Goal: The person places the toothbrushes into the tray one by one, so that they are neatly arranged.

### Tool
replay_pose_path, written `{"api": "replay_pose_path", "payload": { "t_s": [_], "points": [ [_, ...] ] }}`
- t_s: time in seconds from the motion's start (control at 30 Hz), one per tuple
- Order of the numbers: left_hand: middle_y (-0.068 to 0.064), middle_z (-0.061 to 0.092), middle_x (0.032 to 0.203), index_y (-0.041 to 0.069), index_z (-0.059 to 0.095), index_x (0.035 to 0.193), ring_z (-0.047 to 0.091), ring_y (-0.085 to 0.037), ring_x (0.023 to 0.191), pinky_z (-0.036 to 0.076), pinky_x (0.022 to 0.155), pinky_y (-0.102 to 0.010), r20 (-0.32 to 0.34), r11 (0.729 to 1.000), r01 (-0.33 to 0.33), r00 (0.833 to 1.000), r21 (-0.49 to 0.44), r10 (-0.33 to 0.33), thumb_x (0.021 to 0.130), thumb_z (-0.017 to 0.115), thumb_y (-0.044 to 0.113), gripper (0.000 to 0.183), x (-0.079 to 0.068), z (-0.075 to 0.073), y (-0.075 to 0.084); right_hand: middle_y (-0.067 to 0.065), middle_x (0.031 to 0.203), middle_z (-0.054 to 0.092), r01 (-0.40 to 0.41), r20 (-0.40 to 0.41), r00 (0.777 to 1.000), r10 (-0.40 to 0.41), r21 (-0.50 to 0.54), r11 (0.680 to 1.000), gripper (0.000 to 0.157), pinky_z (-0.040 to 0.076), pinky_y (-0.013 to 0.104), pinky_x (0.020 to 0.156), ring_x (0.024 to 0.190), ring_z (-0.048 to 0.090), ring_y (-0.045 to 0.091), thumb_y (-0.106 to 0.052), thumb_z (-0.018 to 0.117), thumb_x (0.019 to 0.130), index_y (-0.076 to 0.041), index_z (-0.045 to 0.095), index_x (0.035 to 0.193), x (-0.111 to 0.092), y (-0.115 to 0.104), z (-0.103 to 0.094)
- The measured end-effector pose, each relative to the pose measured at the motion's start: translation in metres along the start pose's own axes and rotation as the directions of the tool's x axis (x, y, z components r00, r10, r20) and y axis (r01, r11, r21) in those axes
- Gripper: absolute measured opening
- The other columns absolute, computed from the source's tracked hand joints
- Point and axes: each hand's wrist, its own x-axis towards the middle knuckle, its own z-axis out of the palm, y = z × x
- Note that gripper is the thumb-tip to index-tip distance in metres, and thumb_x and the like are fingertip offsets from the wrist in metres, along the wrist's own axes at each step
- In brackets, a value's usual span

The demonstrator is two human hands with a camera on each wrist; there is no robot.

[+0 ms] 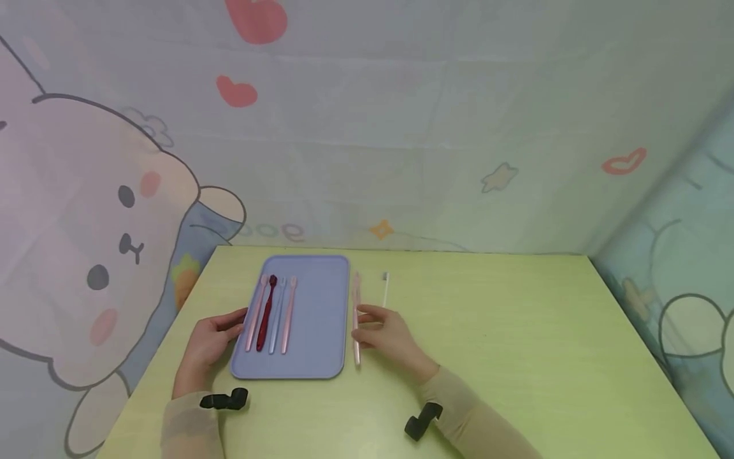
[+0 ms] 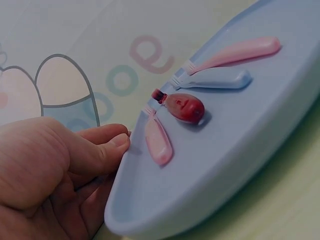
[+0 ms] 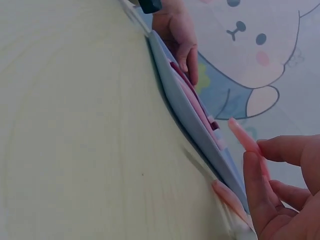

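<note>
A lilac tray [image 1: 318, 319] holds a row of toothbrushes: two pink, one dark red [image 1: 266, 315] and one pale blue [image 1: 278, 319]. My left hand [image 1: 208, 344] rests against the tray's left rim, its fingertips touching the edge; in the left wrist view the hand [image 2: 60, 170] stays outside the tray. Just right of the tray, my right hand [image 1: 390, 335] pinches a pink toothbrush [image 1: 357, 354] between thumb and fingers. The right wrist view shows that toothbrush [image 3: 242, 134] raised in the fingers, with another pink toothbrush [image 3: 230, 199] lying by the tray's edge below.
A white toothbrush [image 1: 386, 288] lies right of the tray, its lower end hidden by my right hand. The yellow-green table [image 1: 516, 331] stretches off to the right. Behind it hangs a printed cloth [image 1: 367, 159] with hearts and a cartoon animal.
</note>
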Motion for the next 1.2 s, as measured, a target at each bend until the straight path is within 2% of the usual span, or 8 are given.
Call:
{"api": "replay_pose_path", "payload": {
  "t_s": [0.3, 0.5, 0.77, 0.9, 1.2],
  "points": [
    [-0.025, 0.062, 0.144, -0.001, 0.061, 0.147, 0.043, -0.046, 0.149, 0.031, 0.123, -0.060, -0.004, 1.000, 0.009, 1.000, 0.004, -0.009, 0.104, 0.067, 0.006, 0.044, 0.001, 0.001, -0.001, 0.031, 0.134, 0.065, 0.011, 0.020, 1.000, -0.012, 0.073, 0.997, 0.064, 0.066, 0.039, 0.084, 0.106, 0.075, 0.024, 0.005, 0.076, 0.090, 0.008, 0.054, 0.151, 0.004, -0.003, 0.023],
    [-0.025, 0.062, 0.145, 0.000, 0.061, 0.147, 0.043, -0.046, 0.149, 0.030, 0.124, -0.059, -0.007, 1.000, 0.015, 1.000, -0.002, -0.015, 0.104, 0.067, 0.006, 0.044, 0.002, 0.001, -0.002, 0.030, 0.132, 0.065, 0.016, 0.024, 1.000, -0.018, 0.077, 0.997, 0.063, 0.066, 0.041, 0.082, 0.102, 0.077, 0.024, 0.005, 0.076, 0.090, 0.008, 0.055, 0.150, 0.006, -0.009, 0.041],
    [-0.025, 0.062, 0.144, -0.001, 0.061, 0.146, 0.043, -0.046, 0.149, 0.030, 0.124, -0.059, -0.012, 1.000, 0.005, 1.000, 0.004, -0.005, 0.103, 0.068, 0.006, 0.044, 0.000, 0.002, -0.001, 0.021, 0.125, 0.069, 0.000, 0.026, 1.000, -0.002, 0.084, 0.997, 0.063, 0.067, 0.039, 0.078, 0.097, 0.077, 0.024, 0.006, 0.077, 0.088, 0.005, 0.059, 0.148, 0.010, -0.010, 0.064],
    [-0.025, 0.062, 0.144, -0.001, 0.061, 0.147, 0.042, -0.046, 0.149, 0.031, 0.124, -0.060, -0.009, 1.000, 0.008, 1.000, -0.005, -0.008, 0.103, 0.069, 0.006, 0.045, -0.002, 0.002, 0.001, 0.018, 0.123, 0.070, -0.010, 0.015, 1.000, 0.009, 0.075, 0.997, 0.063, 0.066, 0.038, 0.079, 0.094, 0.076, 0.021, 0.005, 0.078, 0.088, 0.003, 0.060, 0.148, 0.013, -0.012, 0.073],
    [-0.024, 0.063, 0.142, -0.001, 0.061, 0.146, 0.043, -0.046, 0.149, 0.031, 0.123, -0.059, -0.008, 1.000, 0.005, 1.000, -0.013, -0.005, 0.103, 0.069, 0.006, 0.044, -0.002, 0.002, -0.001, 0.019, 0.120, 0.070, -0.030, 0.003, 1.000, 0.030, 0.129, 0.991, 0.062, 0.067, 0.038, 0.077, 0.084, 0.074, 0.018, 0.007, 0.078, 0.087, 0.006, 0.060, 0.147, 0.022, -0.014, 0.086]
  ]
}}
